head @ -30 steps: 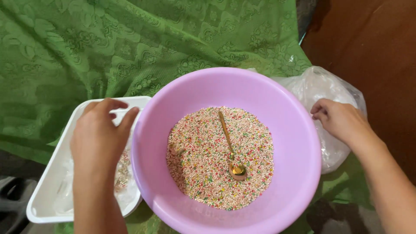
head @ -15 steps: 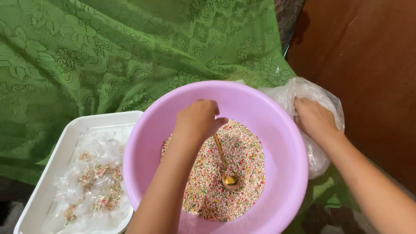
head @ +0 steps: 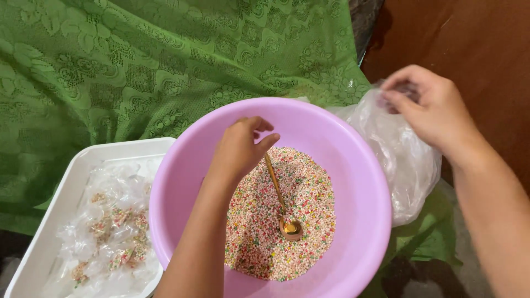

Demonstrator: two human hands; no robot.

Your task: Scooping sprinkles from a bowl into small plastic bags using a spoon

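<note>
White tray [head: 72, 182] of small filled packets sits far left. In the pink basin [head: 353, 165], the left hand [head: 240, 149] closes on the gold spoon [head: 281, 204], its handle running down-right into coloured beads [head: 309, 187]. Right hand [head: 430, 107] pinches the clear plastic bag [head: 397, 160], just beside the rim.

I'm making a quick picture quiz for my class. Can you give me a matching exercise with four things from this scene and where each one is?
Things:
1. spoon
2. white tray
3. clear plastic bag
4. green cloth

Places:
A. held up by the right hand
B. left of the bowl
C. lying in the sprinkles
D. spread under everything

Pairs: 1-C, 2-B, 3-A, 4-D
</note>
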